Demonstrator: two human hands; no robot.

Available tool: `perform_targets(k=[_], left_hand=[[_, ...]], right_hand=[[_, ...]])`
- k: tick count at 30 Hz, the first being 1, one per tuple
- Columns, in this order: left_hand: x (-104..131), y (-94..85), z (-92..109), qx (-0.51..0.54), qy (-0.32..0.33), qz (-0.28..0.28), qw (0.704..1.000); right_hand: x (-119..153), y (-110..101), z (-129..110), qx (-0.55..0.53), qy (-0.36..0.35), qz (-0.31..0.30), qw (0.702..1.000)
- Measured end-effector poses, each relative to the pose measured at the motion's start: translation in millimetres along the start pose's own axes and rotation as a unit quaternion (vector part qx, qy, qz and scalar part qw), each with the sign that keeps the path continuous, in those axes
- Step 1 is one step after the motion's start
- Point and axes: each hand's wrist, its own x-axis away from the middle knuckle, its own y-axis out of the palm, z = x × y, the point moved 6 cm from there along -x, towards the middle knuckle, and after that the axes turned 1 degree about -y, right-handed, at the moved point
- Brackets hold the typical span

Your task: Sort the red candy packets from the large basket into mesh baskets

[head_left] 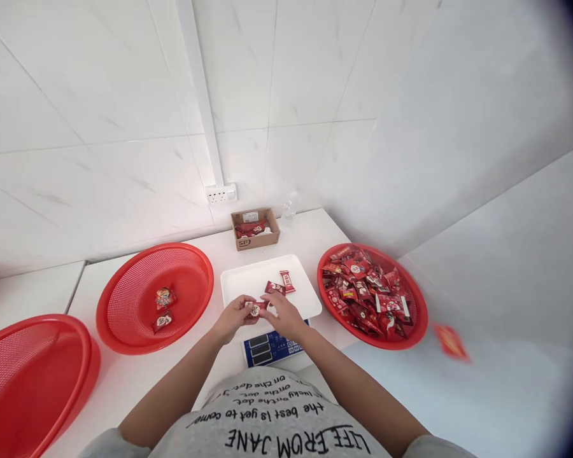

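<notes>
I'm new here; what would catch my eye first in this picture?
Probably the red basket on the right, heaped with shiny red packets. At the centre, the left hand and right hand hold a small wrapped piece near the white tray's front edge. Just right of that basket, a blurred red shape stands out against the pale background.

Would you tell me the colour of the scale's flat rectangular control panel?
The flat rectangular control panel is mostly blue, clearest in the head view.
</notes>
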Motion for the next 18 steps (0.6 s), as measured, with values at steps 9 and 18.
perform_targets(k=[9, 18], left_hand=[[-4.2, -15.5, 0.6, 0.097, -0.036, 0.056, 0.993], [-0.6, 6.8, 2.3, -0.004, 0.004, 0.016, 1.0]], right_hand=[[-16.9, -12.0, 41.0, 0.2, 0.069, 0.017, 0.977], [-10.8, -10.1, 28.4, -0.173, 0.12, 0.045, 0.977]])
